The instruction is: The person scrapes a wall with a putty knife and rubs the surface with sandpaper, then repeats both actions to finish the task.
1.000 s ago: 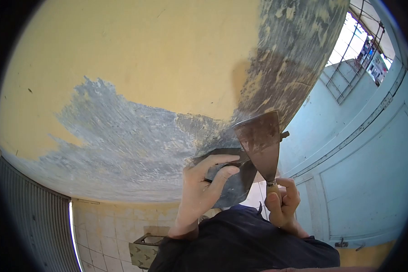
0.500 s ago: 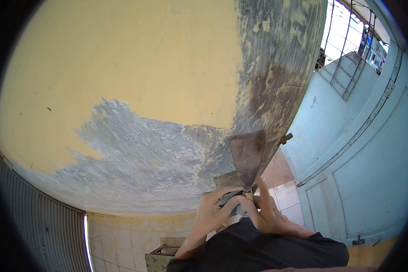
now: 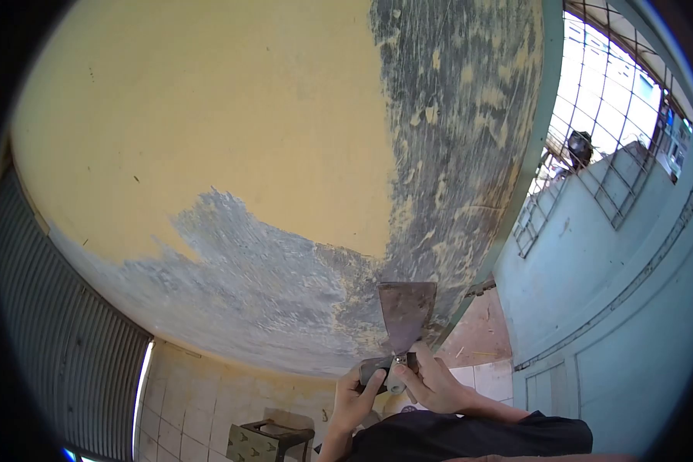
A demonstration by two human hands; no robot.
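A scraper [image 3: 408,314] with a wide, worn metal blade points up in front of the wall, its blade overlapping the scraped strip. Its pale handle end [image 3: 396,381] sits between both hands. My right hand [image 3: 437,386] is closed around the base of the scraper, thumb on the handle. My left hand [image 3: 353,404] is closed on a dark grey piece [image 3: 373,374] beside the handle, thumb laid over it; I cannot tell whether that piece is part of the scraper. The yellow wall [image 3: 285,138] has grey, scraped patches [image 3: 262,262] along its lower part and right side.
A light blue door [image 3: 616,346] and a barred window opening [image 3: 608,85] are on the right. On the left is a grey corrugated shutter [image 3: 69,323]. A small stool [image 3: 273,439] stands on the tiled floor [image 3: 185,400] below. A green edge [image 3: 516,208] borders the wall.
My view has tilted, showing more of the window and stool. Both hands and the scraper now appear lower and a little left, and the thumbs show over the handle.
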